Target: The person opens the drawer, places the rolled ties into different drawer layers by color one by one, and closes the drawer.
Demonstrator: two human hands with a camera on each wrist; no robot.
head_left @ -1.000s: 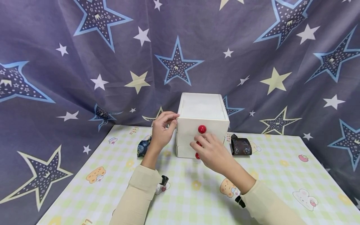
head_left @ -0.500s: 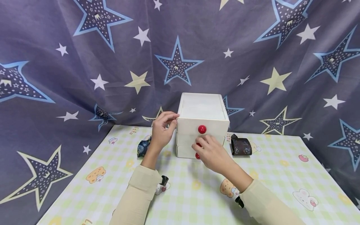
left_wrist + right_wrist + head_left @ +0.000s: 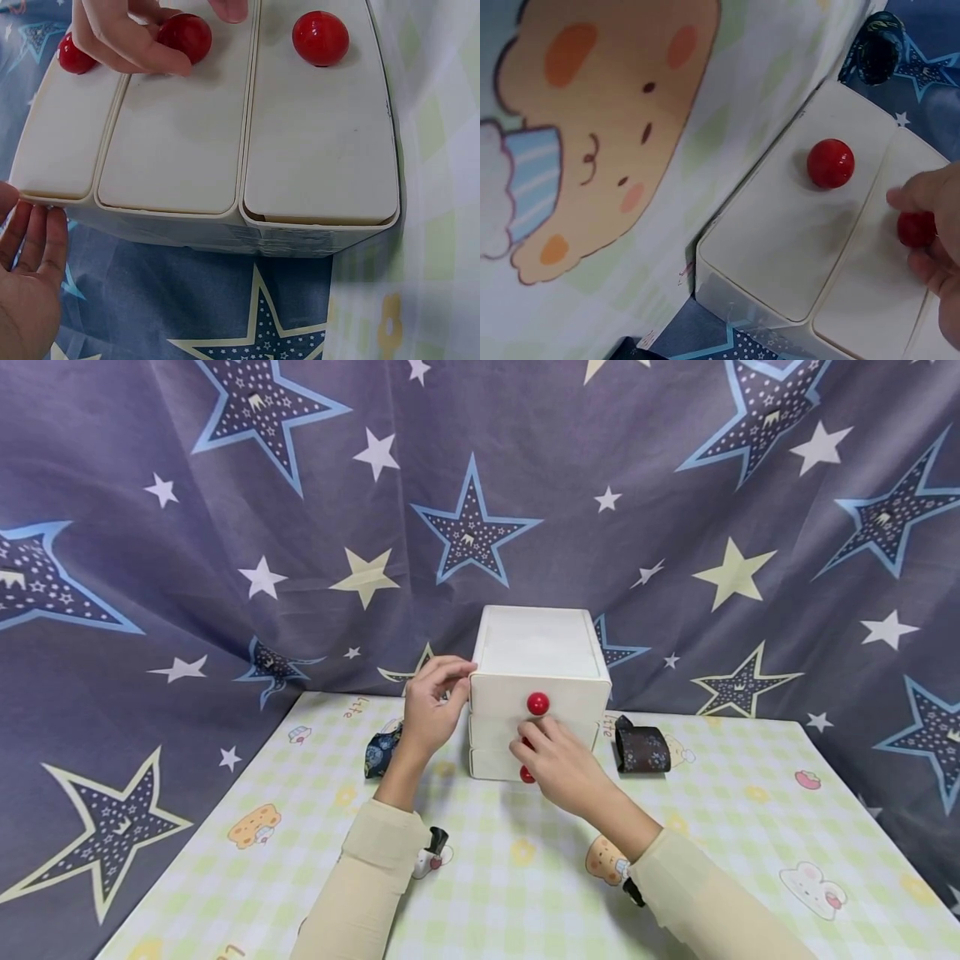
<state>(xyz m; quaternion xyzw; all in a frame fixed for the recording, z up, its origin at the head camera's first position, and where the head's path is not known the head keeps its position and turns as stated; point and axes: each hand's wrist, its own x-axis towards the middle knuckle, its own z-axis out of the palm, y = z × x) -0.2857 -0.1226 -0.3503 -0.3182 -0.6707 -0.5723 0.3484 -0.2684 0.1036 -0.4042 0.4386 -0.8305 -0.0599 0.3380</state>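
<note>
A white three-drawer box [image 3: 536, 647] stands at the back of the table, each drawer with a red knob. My right hand [image 3: 561, 762] pinches the middle knob [image 3: 185, 36], thumb and fingers curled round it; in the head view the hand partly hides that knob. The top knob [image 3: 537, 703] and the bottom knob [image 3: 830, 163] are free. All drawers look closed. My left hand [image 3: 431, 708] rests against the box's top left corner, and its fingers [image 3: 41, 240] lie straight beside the box's side.
A navy fabric roll [image 3: 381, 752] lies left of the box, a dark brown patterned roll [image 3: 642, 747] right of it. A small white-and-black figure [image 3: 431, 853] sits between my forearms. The checked tablecloth [image 3: 750, 827] is backed by a star curtain [image 3: 225, 568].
My right hand has moved slightly toward the box front and its fingers have closed round the middle knob. The left hand and the box have stayed put.
</note>
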